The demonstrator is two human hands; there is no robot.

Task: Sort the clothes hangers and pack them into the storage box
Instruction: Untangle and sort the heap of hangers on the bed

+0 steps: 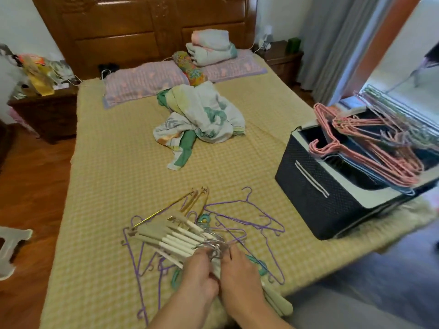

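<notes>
A fanned bundle of white-and-beige hangers [171, 238] with metal hooks lies at the bed's near edge. My left hand [198, 274] and my right hand [240, 271] both grip this bundle near its hooks. Thin purple wire hangers [251, 219] sprawl under and around it, with gold hangers [190, 203] behind and teal ones [257, 264] beside my right hand. The dark storage box [318, 193] stands on the bed at the right, holding pink hangers [370, 148] and pale wire hangers [399, 115] that stick out over its rim.
A crumpled cloth [202, 119] lies mid-bed. Pillows [142, 81] and folded bedding [211, 48] sit by the wooden headboard. Nightstands flank the bed, the left one [45, 110] cluttered. A white stool [11, 248] stands on the floor at left.
</notes>
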